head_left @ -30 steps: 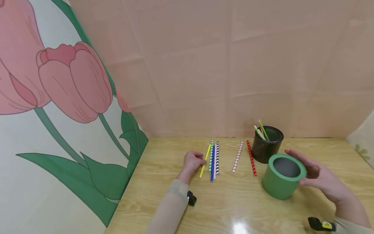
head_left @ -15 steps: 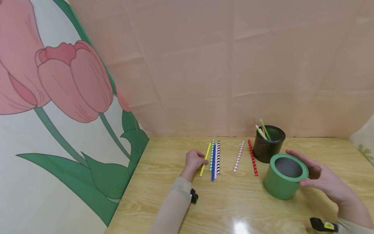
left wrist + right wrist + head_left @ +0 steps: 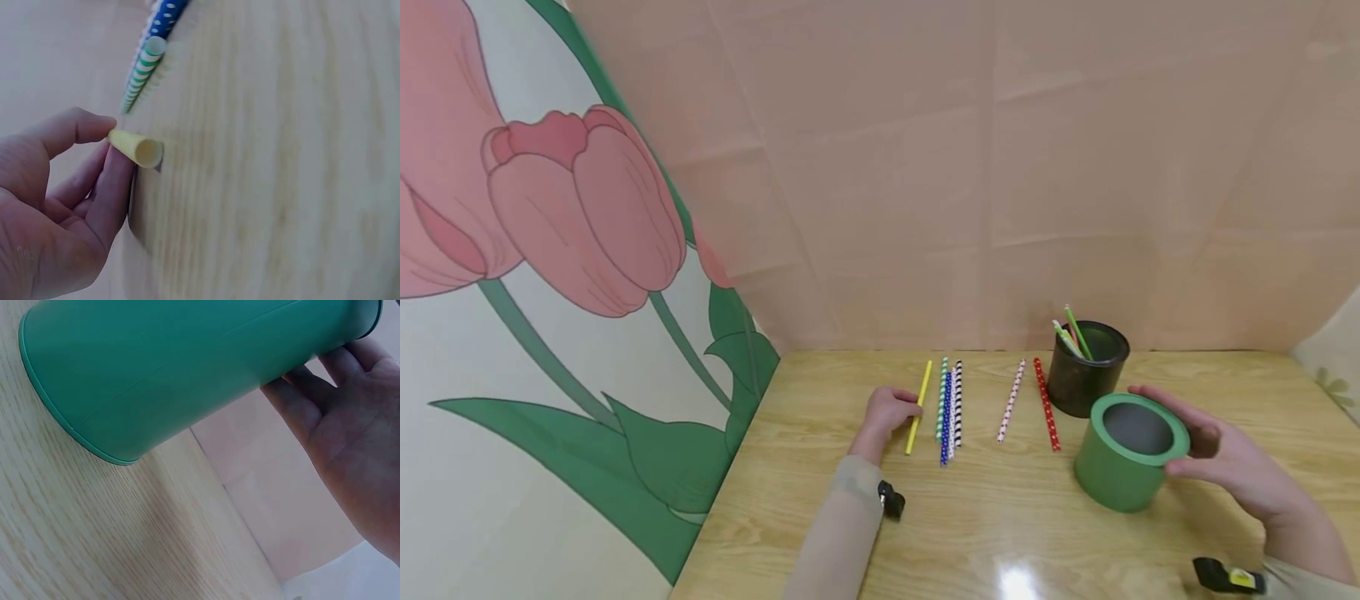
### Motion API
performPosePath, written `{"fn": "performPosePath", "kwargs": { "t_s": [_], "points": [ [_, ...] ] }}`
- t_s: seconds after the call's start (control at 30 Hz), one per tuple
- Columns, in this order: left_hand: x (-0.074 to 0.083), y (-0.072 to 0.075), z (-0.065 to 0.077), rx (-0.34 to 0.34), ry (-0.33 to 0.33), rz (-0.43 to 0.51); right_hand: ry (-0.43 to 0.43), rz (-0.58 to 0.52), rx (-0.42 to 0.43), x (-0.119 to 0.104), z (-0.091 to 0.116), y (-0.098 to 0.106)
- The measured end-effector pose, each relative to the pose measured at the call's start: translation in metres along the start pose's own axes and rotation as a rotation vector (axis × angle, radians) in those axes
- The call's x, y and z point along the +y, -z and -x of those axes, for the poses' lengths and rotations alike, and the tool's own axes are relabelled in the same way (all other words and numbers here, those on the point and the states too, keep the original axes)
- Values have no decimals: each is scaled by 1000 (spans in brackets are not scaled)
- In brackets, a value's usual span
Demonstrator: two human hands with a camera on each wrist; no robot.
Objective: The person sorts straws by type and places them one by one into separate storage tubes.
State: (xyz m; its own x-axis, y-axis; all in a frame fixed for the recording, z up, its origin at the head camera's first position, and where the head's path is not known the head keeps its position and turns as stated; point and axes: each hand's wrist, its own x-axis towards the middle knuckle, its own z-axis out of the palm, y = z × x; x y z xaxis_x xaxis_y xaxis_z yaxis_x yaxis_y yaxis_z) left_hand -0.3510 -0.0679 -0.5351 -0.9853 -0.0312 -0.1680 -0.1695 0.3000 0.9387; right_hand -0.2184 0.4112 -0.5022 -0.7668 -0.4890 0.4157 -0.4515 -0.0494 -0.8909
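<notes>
In the head view, the left hand (image 3: 889,412) pinches a plain yellow straw (image 3: 923,386), slim and slightly slanted, at its middle; its grip is closed on that straw, just left of four patterned straws lying side by side on the worktop (image 3: 955,525): green-striped (image 3: 942,400), blue dotted (image 3: 946,425), white patterned and black-striped (image 3: 958,400). Compared with half a second ago, the straw and hand have shifted left, widening the gap to the green-striped one; the row lies as it did. The right hand (image 3: 1232,458) curves its grip round the right side of an upright green cylindrical container (image 3: 1116,475), much as earlier. A dark pot (image 3: 1084,385) with thin straws inside stands just behind it.

In the left wrist view, the yellow straw shows a smooth, pale wall and a round hollow end facing the camera, its far part hidden by the pinching fingertips (image 3: 107,127).

In the right wrist view, fingers touch the container's smooth green wall; the thumb is hidden.
</notes>
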Motion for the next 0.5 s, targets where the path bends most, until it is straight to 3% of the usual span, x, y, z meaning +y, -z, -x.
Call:
{"fn": "performPosePath", "kwargs": {
  "t_s": [0.13,0.5],
  "points": [
    [-3,4,-2,-19,33,127,-10,8,5,0,1,1],
    [-7,13,-2,-69,66,268,-67,21,57,0,5,1]
  ]
}}
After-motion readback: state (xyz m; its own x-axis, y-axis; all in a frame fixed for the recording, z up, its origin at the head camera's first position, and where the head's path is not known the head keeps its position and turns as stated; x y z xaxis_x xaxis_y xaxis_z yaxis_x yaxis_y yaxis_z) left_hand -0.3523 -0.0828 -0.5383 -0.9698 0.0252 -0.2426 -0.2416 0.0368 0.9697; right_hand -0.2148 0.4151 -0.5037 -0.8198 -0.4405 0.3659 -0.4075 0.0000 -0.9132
